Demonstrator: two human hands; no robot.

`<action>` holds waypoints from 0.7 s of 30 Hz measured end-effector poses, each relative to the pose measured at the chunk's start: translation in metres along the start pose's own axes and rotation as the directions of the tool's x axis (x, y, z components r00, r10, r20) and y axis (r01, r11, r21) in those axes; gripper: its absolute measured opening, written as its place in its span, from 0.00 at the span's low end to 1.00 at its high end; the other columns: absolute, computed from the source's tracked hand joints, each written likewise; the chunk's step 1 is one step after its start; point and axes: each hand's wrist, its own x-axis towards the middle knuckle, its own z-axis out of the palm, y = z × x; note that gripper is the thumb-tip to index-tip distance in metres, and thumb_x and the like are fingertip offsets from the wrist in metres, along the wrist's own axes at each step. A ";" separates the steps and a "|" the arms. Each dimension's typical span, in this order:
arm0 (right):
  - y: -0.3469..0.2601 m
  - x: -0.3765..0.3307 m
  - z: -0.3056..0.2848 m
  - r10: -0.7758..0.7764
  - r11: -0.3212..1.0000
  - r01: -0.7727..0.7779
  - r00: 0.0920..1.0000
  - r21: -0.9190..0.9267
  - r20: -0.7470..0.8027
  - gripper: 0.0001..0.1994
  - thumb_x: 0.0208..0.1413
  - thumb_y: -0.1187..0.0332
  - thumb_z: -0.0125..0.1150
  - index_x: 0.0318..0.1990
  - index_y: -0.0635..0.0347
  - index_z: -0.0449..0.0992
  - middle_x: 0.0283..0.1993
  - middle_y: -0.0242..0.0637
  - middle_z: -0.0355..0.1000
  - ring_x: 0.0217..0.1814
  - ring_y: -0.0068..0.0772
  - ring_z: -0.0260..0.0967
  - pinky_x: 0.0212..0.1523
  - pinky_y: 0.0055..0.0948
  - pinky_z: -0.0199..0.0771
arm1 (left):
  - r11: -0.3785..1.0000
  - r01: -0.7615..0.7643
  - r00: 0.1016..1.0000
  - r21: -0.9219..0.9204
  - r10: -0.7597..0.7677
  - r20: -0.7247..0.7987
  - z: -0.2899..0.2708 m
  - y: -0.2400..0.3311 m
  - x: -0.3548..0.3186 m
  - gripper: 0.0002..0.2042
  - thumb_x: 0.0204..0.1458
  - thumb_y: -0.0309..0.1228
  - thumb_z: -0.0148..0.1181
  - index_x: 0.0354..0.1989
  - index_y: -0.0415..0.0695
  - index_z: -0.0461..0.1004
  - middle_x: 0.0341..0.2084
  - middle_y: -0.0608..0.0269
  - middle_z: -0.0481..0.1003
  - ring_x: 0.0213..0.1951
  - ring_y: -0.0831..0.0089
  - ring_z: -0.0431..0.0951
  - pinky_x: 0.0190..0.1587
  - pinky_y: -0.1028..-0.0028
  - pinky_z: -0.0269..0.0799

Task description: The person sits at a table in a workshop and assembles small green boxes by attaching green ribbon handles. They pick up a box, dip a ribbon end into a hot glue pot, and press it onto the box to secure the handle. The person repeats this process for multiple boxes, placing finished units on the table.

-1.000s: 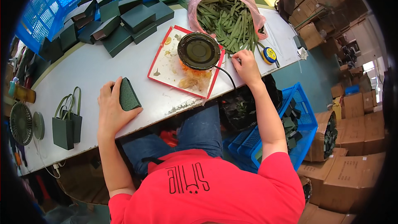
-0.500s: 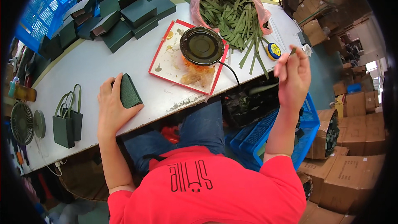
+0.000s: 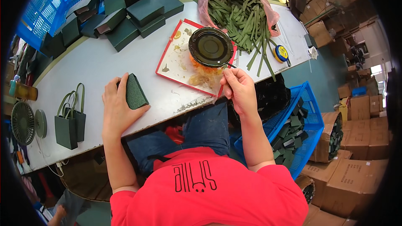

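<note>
My left hand [image 3: 116, 105] is closed round a small dark green box [image 3: 137, 91] that stands on the table, thumb at its near edge. At the near right rim of a round black pot [image 3: 210, 47] holding a dark, shiny liquid, my right hand [image 3: 240, 90] pinches a narrow green strip [image 3: 226, 68]. Only a short end of it shows at the fingertips; the rest is hidden. The pot sits on a red-edged, stained white board [image 3: 169, 58]. Behind it, a pink plastic bag [image 3: 205, 6] spills many loose green strips [image 3: 240, 16].
Dark green boxes [image 3: 144, 10] are piled at the back left by a blue crate [image 3: 44, 10]. Two small handled green bags [image 3: 66, 129] stand left, beside a fan [image 3: 23, 122]. A round blue-and-yellow tin [image 3: 280, 53] lies right. Below it, a blue basket [image 3: 307, 142] holds green pieces.
My right hand has swung left and inward from the table's right side to the pot's rim, bringing the strip along. My left hand still holds the box in place.
</note>
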 end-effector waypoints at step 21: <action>0.004 0.019 0.005 0.081 0.993 -0.079 0.996 0.084 -0.025 0.11 0.60 0.67 0.65 0.28 0.55 0.70 0.20 0.24 0.65 0.16 0.11 0.48 0.17 0.17 0.43 | 1.000 -0.016 1.000 -0.006 0.016 -0.021 0.003 -0.002 0.000 0.48 0.30 0.39 0.78 0.66 0.42 0.63 0.56 0.50 0.64 0.59 0.53 0.63 0.62 0.55 0.58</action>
